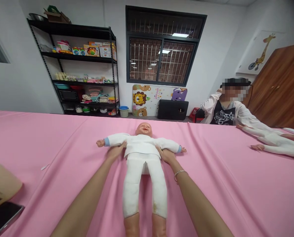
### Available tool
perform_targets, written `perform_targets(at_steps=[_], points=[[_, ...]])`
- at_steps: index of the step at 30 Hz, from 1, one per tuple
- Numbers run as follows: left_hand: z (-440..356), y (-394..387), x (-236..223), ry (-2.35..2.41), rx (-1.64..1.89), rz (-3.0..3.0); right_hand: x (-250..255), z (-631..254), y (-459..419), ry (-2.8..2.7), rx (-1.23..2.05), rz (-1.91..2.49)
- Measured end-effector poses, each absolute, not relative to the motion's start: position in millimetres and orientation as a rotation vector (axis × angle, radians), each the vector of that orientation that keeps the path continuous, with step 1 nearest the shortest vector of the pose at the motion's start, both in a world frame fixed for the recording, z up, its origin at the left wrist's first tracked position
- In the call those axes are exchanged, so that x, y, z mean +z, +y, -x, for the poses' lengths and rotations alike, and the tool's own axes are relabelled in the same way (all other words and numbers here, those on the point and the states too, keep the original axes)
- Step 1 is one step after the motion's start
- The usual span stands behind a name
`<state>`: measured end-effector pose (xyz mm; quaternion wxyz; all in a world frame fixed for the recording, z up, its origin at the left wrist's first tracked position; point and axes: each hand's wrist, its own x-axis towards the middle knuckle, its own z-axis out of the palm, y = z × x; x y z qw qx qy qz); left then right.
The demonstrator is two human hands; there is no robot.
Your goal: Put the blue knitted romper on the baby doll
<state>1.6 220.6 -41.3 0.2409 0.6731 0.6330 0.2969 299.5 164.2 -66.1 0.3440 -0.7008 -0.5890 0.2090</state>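
Observation:
A baby doll [145, 130] lies face up on the pink cloth, its head away from me and its arms spread wide. It wears a white long-sleeved top [143, 144] with blue cuffs and white trousers [132, 184]. My left hand [116, 152] is closed on the side of the doll's top, below its outstretched arm. On the opposite side, my right hand [167, 155] grips the top at the same height, a bracelet on its wrist. Some fingertips are hidden against the doll's body.
At the left edge are a phone [5, 219] and a beige object [2, 184] with a barcode. To the right, a person [226, 105] sits behind the table, near another white-clothed doll [275, 140]. A black shelf rack [81, 31] stands by the back wall.

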Motion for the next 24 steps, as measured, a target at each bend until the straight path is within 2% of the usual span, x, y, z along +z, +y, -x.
perform_targets(at_steps=[6,12,18,24], points=[[65,216,-38,2.015,0.727,-1.915,-84,-374,131,-1.652,0.129,2.362],[87,187,-42,2.100,0.623,-2.127,-99,-403,94,-1.568,0.031,2.516],[80,146,-47,2.105,0.376,-2.330,-103,-390,48,-1.744,0.019,2.476],[88,87,-48,1.914,0.248,-2.444,-95,-353,-49,-1.999,0.046,2.209]])
